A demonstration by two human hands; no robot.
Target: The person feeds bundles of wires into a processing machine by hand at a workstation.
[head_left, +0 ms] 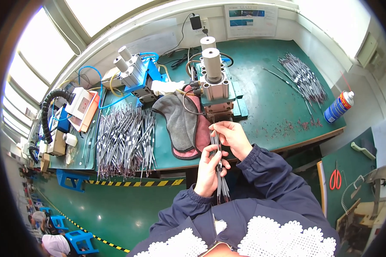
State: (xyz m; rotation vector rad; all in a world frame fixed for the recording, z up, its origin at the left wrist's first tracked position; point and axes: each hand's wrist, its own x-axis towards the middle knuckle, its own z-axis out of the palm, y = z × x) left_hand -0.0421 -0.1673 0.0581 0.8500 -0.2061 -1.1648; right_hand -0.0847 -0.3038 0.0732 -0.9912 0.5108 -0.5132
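My left hand (207,173) is wrapped round a small bundle of thin dark cables (221,186), held upright in front of my chest. Just above it, my right hand (233,136) pinches the upper part of a dark cable right at the front of a press-like machine (216,90) with silver cylinders on top. The cable tips at the machine are too small to make out. To the left of the machine lie a grey cloth (176,118) and a pink cloth (205,141) partly under it.
A large pile of dark cables (126,141) fills the table's left part. Another cable heap (303,79) lies far right, near a blue spray can (339,107). Reddish scraps (296,126) litter the right edge. A second machine (137,75) stands back left; red scissors (335,179) lie lower right.
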